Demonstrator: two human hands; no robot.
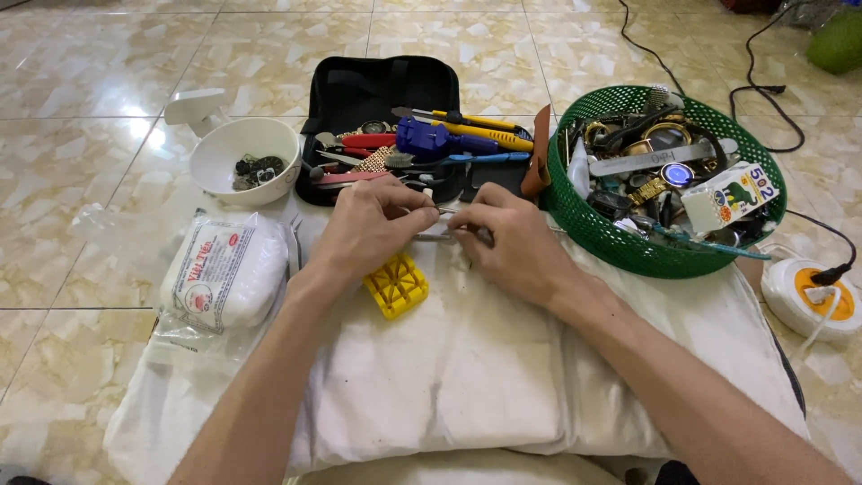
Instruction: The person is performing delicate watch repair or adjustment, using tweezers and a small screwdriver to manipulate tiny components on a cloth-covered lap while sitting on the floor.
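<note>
My left hand (370,226) and my right hand (510,241) meet over a white cloth pad (467,359) on the floor. Together they pinch a thin metal piece (437,237), small and partly hidden by the fingers. A slim metal tool tip (446,211) pokes out from my left fingers. A yellow plastic holder block (396,286) lies on the cloth just under my left wrist.
An open black tool case (377,90) with pliers and screwdrivers lies behind my hands. A green basket (593,224) of watches stands right, a white bowl (224,148) of small parts left, a white packet (224,278) beside it. A round power socket (813,296) sits far right.
</note>
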